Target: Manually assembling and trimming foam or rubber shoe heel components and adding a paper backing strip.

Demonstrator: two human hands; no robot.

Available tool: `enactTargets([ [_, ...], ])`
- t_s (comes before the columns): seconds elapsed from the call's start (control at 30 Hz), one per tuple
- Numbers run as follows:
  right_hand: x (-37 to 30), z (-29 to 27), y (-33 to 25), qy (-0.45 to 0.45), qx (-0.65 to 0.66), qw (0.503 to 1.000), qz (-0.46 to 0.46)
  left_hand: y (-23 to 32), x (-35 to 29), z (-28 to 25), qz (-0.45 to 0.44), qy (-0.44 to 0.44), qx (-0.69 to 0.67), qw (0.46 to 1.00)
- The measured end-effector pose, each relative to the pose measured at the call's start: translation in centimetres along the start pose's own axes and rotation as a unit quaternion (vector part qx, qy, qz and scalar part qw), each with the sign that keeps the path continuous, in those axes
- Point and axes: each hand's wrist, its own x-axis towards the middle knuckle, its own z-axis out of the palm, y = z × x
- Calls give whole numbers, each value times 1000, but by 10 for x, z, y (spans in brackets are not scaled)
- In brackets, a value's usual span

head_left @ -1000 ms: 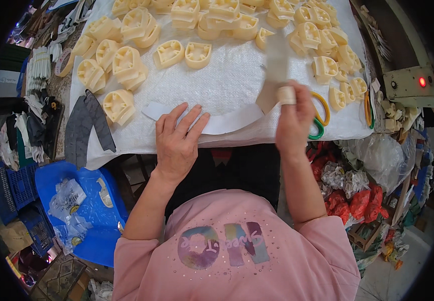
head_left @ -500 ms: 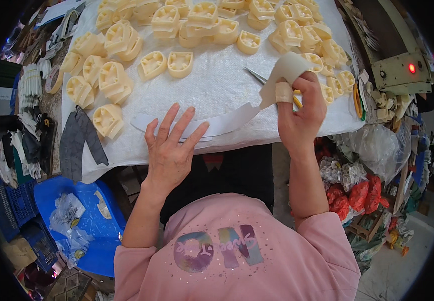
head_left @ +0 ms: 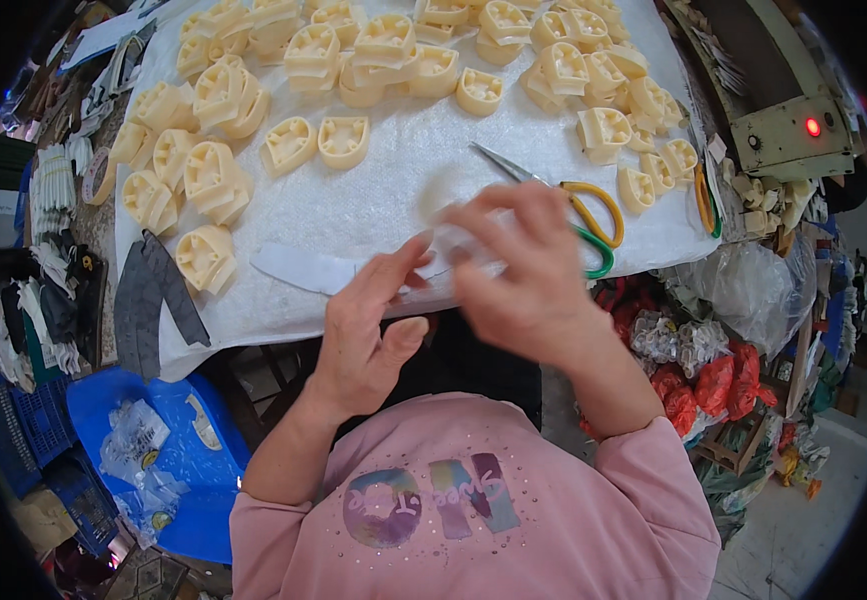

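My left hand point(head_left: 368, 325) is over the front edge of the white-covered table point(head_left: 413, 185), its fingers stretched out and the thumb apart. Beside its fingertips lies a curved white strip point(head_left: 298, 268), partly hidden by the hand. My right hand point(head_left: 528, 275) is smeared by motion, close to the left fingertips and above the strip's right end. A blurred pale piece point(head_left: 441, 195) shows just beyond its fingers; whether they hold it is unclear. Scissors point(head_left: 505, 163) with one yellow and one green handle loop lie partly under the right hand.
Many cream moulded pieces point(head_left: 343, 142) cover the table's far and left parts. Dark grey fabric point(head_left: 148, 305) hangs over the left corner. A blue chair point(head_left: 188, 500) holds clear plastic bags. At right are a control box with a red light point(head_left: 798, 140) and red bags point(head_left: 728, 390).
My right hand has swung left and toward me, blurring and uncovering the scissors. The left hand has turned and lifted off the strip. The raised strip end has come down leftward.
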Motion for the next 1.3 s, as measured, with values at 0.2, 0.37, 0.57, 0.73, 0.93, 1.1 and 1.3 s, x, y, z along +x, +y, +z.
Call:
enactTargets([
  [0.2,14,14,3,-52,221,974,17,-4,2,11,-245,168,-365,882],
  [0.37,29,44,93,27,173,914,365,-9,4,2,-211,209,-427,854],
  [0.57,70,65,93,8,92,982,166,-13,-2,-7,-200,232,-437,846],
  [0.73,89,96,113,-35,59,991,111,-11,-1,-11,-181,225,-450,845],
  [0.93,90,84,123,152,470,784,376,-13,-2,-16,-129,209,-484,840],
  [1.1,66,50,92,217,454,784,363,-7,-3,-18,-165,247,-459,837],
  [1.3,24,7,8,148,547,772,289,-4,-7,-10,-178,290,-468,816],
])
